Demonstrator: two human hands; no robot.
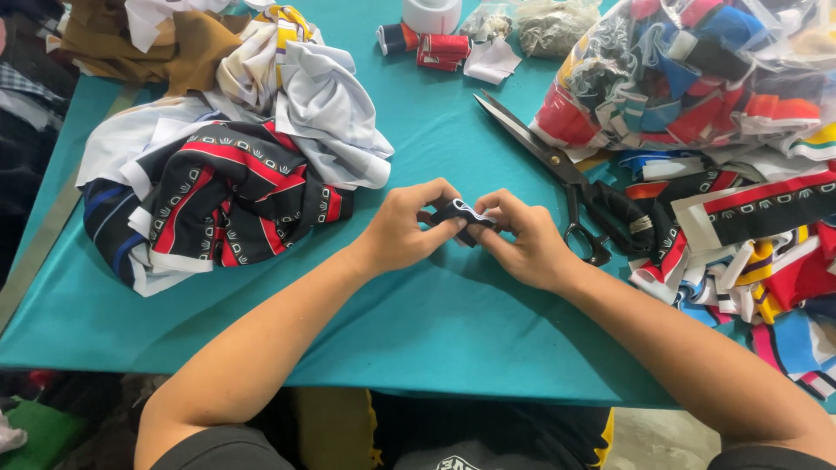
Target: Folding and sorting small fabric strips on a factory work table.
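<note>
Both my hands meet at the middle of the teal table (pixel 435 313), pinching a small black fabric scrap (pixel 461 214) with a white printed mark. My left hand (pixel 405 228) grips its left end, fingers curled over it. My right hand (pixel 522 239) holds the right end between thumb and fingertips. The scrap is folded or rolled and mostly hidden by my fingers, held just above the table surface.
A heap of black, red and white patterned cloth (pixel 226 183) lies to the left. Large black-handled scissors (pixel 557 165) lie to the right. A clear bag of coloured scraps (pixel 697 70) and loose strips (pixel 749 235) fill the right side. Thread spools (pixel 435 45) stand at the back.
</note>
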